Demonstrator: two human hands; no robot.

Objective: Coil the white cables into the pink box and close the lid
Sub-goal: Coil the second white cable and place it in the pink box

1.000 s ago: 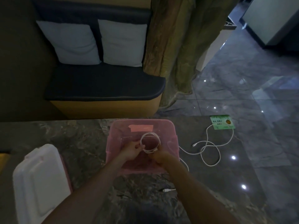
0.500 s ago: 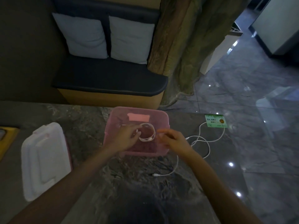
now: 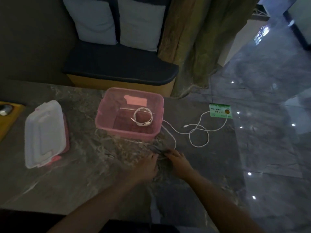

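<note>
The pink box stands open in the middle of the marble table. One white cable lies coiled on its floor. A second white cable lies loose on the table to the right of the box, and one strand runs down along the box's near right corner to my hands. My left hand and my right hand meet at that near end, fingertips pinched on the strand between them. The white lid with pink clips rests flat at the left.
A green card lies at the table's far right, by the loose cable. A yellow tray sits at the left edge. Behind the table is a dark bench with two pale cushions. Glossy floor lies to the right.
Both hands have let go of the coil, left it in the box and come back toward me to the loose cable's near end. The camera has tilted down.
</note>
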